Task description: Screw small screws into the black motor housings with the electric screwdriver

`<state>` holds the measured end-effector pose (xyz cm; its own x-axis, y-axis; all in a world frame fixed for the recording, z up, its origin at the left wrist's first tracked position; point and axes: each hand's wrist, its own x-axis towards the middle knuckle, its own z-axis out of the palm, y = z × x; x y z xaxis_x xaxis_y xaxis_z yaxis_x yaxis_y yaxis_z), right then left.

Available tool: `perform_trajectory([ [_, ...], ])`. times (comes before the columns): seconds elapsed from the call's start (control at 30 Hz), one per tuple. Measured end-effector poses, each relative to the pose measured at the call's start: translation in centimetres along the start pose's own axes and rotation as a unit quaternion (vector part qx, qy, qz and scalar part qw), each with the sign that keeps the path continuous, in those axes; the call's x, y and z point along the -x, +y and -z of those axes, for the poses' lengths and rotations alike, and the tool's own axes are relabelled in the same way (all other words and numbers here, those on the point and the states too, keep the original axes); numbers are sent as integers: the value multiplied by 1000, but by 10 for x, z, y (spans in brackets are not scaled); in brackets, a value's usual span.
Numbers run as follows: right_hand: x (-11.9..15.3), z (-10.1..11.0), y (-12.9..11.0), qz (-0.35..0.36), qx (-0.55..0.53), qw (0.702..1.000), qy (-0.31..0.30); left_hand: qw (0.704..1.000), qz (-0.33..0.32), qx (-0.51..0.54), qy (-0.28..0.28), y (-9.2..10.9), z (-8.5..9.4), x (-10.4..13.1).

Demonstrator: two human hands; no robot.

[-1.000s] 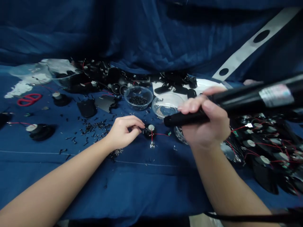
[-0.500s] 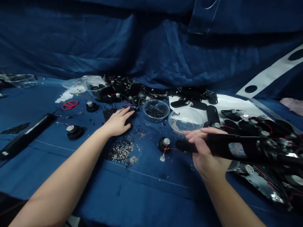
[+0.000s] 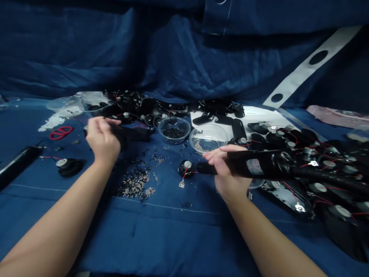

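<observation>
My left hand [image 3: 103,138] is at the left with its fingers curled in beside black parts; what it grips, if anything, is hidden. My right hand [image 3: 230,173] is wrapped round a long black tool [image 3: 242,163] with a pale label, its cable running off to the right. Under the tool's left end sits a small round black part [image 3: 186,168] with a white centre and red wires. Loose screws [image 3: 135,182] are heaped on the blue cloth between my hands.
A clear bowl [image 3: 174,131] holds small black pieces, and a clear dish [image 3: 208,136] holds small screws. Red scissor handles [image 3: 61,132] and another black tool [image 3: 19,165] lie at the left. Black parts with red wires [image 3: 319,165] are piled at the right.
My left hand has moved left and its fingers, spread before, have curled in. The view has turned to the right. The tool is still in my right hand.
</observation>
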<state>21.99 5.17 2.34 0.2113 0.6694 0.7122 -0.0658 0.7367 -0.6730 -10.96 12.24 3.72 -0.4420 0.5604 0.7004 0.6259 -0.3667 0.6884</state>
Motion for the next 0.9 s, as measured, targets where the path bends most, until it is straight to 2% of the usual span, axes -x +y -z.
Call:
perform_trajectory([
  [0.03,0,0,1,0,3,1000,2,995,49,82,-2,8,0,0],
  [0.07,0,0,1,-1,9,1000,3,980,108,162,-36,17,-2,1],
  [0.1,0,0,1,-2,15,1000,4,954,173,229,-91,26,-4,3],
  [0.17,0,-1,1,-4,22,1000,7,903,251,266,-227,43,-9,15],
  [0.27,-2,-2,-2,-1,14,1000,19,814,284,241,-445,62,-17,43],
  [0.3,-3,-2,-3,2,9,1000,24,788,284,223,-500,67,-19,53],
  [0.37,-4,-2,-5,8,-3,1000,30,753,277,188,-567,73,-22,70],
  [0.47,-4,-2,-7,-8,-8,1000,29,724,274,166,-611,77,-24,83],
  [0.53,-4,-2,-7,-33,-8,999,20,721,265,156,-621,74,-25,85],
  [0.67,-3,-1,-8,-55,-27,998,6,774,231,87,-583,61,-26,76],
  [0.73,-3,-2,-9,-57,-35,998,4,785,208,60,-580,59,-23,69],
  [0.8,-3,-2,-10,-60,-37,997,6,769,157,36,-619,65,-17,63],
  [0.9,-4,-2,-10,-63,-41,997,3,723,61,-47,-686,83,-9,60],
])
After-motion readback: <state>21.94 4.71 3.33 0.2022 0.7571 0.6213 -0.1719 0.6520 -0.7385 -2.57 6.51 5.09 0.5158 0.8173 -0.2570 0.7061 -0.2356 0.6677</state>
